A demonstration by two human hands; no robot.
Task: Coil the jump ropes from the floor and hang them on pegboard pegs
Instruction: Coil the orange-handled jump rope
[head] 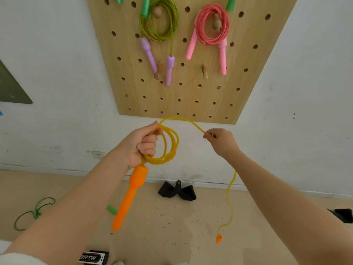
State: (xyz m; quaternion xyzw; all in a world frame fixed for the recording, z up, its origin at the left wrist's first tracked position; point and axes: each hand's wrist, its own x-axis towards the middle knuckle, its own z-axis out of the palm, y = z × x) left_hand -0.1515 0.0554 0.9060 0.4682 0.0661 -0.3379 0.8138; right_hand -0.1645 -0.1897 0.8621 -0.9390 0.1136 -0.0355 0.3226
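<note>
My left hand (142, 145) grips a small coil of yellow jump rope (171, 144) in front of the wall. One orange handle (128, 197) hangs below that fist. My right hand (222, 141) pinches the same rope a little to the right, level with the coil. From there the loose rope drops to the second orange handle (219, 238) near the floor. Above, the wooden pegboard (191, 92) carries a coiled green rope with purple handles (159, 22) and a coiled pink rope (213, 25), each on a peg. Two lower pegs (204, 72) are bare.
A dark green rope (33, 213) lies tangled on the floor at the left, with a green handle (112, 209) near my left forearm. A black folded object (177, 191) rests against the skirting. A black strap with white lettering (91, 257) lies at the bottom edge.
</note>
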